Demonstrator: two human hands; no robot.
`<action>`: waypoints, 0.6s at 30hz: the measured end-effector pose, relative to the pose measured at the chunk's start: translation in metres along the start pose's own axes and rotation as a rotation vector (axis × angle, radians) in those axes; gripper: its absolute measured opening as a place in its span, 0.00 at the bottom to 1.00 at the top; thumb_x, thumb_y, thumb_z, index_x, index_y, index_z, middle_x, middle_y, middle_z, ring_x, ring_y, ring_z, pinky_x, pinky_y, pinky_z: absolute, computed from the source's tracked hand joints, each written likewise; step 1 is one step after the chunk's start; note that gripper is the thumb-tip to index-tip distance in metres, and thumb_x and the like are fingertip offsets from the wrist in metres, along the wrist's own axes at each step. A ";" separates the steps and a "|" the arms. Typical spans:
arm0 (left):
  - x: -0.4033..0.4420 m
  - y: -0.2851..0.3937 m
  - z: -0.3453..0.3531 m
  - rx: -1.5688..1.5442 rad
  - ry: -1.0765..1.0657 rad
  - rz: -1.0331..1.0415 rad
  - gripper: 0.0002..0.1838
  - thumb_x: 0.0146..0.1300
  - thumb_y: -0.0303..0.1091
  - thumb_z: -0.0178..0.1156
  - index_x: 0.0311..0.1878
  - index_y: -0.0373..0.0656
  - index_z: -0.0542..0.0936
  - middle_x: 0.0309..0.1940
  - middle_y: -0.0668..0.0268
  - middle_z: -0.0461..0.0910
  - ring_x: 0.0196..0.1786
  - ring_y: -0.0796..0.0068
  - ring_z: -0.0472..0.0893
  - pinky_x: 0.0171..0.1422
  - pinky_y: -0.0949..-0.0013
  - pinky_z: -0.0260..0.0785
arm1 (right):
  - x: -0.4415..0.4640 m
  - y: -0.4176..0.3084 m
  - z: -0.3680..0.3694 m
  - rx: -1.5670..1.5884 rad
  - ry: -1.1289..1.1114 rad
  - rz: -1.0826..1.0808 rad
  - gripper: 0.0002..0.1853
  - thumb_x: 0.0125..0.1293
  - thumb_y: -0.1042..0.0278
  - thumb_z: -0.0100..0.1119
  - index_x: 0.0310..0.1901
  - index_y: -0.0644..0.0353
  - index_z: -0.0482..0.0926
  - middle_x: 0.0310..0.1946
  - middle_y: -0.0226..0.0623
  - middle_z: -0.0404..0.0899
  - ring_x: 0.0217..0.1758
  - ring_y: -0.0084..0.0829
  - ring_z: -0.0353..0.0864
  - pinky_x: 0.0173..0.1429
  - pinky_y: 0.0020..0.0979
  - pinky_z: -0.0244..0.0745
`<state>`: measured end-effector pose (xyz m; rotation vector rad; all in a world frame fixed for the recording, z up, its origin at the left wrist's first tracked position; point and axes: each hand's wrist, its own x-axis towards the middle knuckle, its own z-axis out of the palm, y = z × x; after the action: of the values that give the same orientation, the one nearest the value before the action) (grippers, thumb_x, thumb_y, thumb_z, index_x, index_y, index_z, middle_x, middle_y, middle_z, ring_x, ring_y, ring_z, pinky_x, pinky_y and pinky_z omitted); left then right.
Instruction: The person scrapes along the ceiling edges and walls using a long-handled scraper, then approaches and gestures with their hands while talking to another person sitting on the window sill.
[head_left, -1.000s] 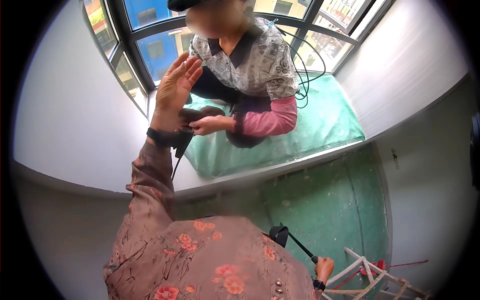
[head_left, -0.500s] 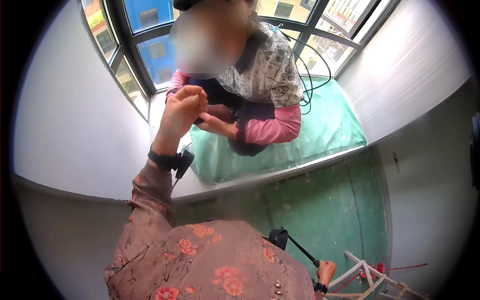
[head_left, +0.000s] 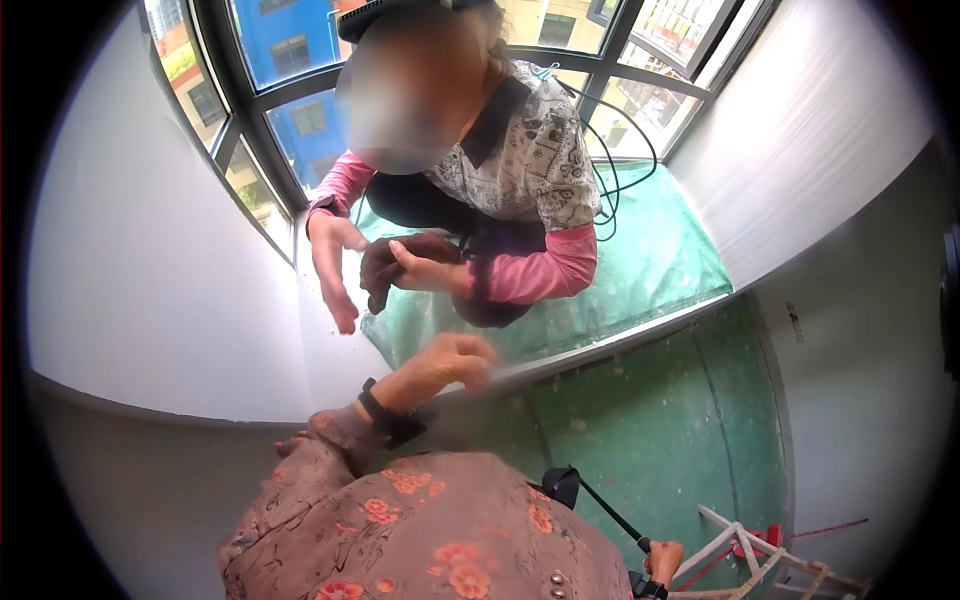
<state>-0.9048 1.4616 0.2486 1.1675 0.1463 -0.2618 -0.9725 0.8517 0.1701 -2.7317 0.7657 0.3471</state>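
Note:
My left hand (head_left: pixel 445 366) is raised in front of my chest, near the edge of the green-covered ledge. Its fingers are loosely bent and partly blurred, with nothing seen in them. A black band (head_left: pixel 385 408) sits on that wrist. Low on the right, my right hand (head_left: pixel 663 560) is closed around the end of a thin black rod (head_left: pixel 612 514). The rod runs up to a black rounded piece (head_left: pixel 560 485) by my flowered shirt. Facing me, a crouching person (head_left: pixel 510 150) stretches out one bare hand (head_left: pixel 335 265). Their other hand (head_left: pixel 425 270) rests on a dark brown cloth-like thing (head_left: pixel 385 262).
Green sheeting (head_left: pixel 650 240) covers the ledge, and the floor (head_left: pixel 640 400) below is green too. A black cable (head_left: pixel 655 150) loops beside the person. Windows (head_left: pixel 300 60) stand behind. A whitish wooden frame (head_left: pixel 735 550) with a red part (head_left: pixel 773 535) lies at lower right.
My left hand has dropped from in front of the person and shifted right. The person's one hand has come out to the side, and the dark brown thing shows more plainly.

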 end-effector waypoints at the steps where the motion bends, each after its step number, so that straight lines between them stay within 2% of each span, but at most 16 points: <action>1: 0.003 -0.006 0.002 0.002 0.003 0.001 0.10 0.58 0.32 0.61 0.40 0.37 0.77 0.27 0.66 0.78 0.27 0.80 0.77 0.32 0.78 0.70 | 0.003 0.008 0.001 0.001 -0.004 0.012 0.11 0.51 0.69 0.57 0.24 0.71 0.77 0.08 0.40 0.70 0.09 0.31 0.72 0.13 0.31 0.64; 12: 0.021 -0.047 0.059 0.139 -0.007 -0.161 0.11 0.59 0.37 0.59 0.41 0.40 0.77 0.28 0.70 0.78 0.29 0.82 0.76 0.34 0.79 0.68 | 0.011 0.087 -0.018 0.096 -0.199 0.036 0.12 0.51 0.69 0.60 0.28 0.74 0.78 0.15 0.42 0.75 0.16 0.30 0.75 0.20 0.30 0.69; 15: 0.029 -0.059 0.071 0.122 -0.009 -0.201 0.12 0.59 0.37 0.59 0.41 0.40 0.76 0.28 0.70 0.78 0.29 0.82 0.76 0.34 0.79 0.68 | 0.006 0.135 -0.012 0.140 -0.312 0.065 0.13 0.51 0.69 0.61 0.29 0.75 0.78 0.17 0.42 0.76 0.18 0.30 0.76 0.22 0.30 0.70; 17: 0.030 -0.066 0.082 0.102 -0.043 -0.242 0.12 0.59 0.38 0.59 0.41 0.40 0.76 0.28 0.70 0.78 0.29 0.82 0.76 0.34 0.79 0.68 | 0.010 0.203 0.009 0.202 -0.414 0.103 0.13 0.51 0.69 0.62 0.30 0.75 0.78 0.18 0.42 0.77 0.19 0.30 0.77 0.23 0.30 0.71; 18: 0.030 -0.069 0.090 0.139 -0.059 -0.186 0.12 0.59 0.38 0.60 0.41 0.40 0.76 0.28 0.69 0.77 0.29 0.82 0.76 0.34 0.79 0.68 | -0.056 0.079 -0.057 0.178 -0.463 0.200 0.15 0.50 0.66 0.63 0.32 0.73 0.79 0.24 0.43 0.80 0.27 0.33 0.79 0.33 0.34 0.73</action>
<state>-0.8969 1.3499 0.2146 1.2840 0.1878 -0.4761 -1.0527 0.7940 0.2234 -2.2832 0.8831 0.8716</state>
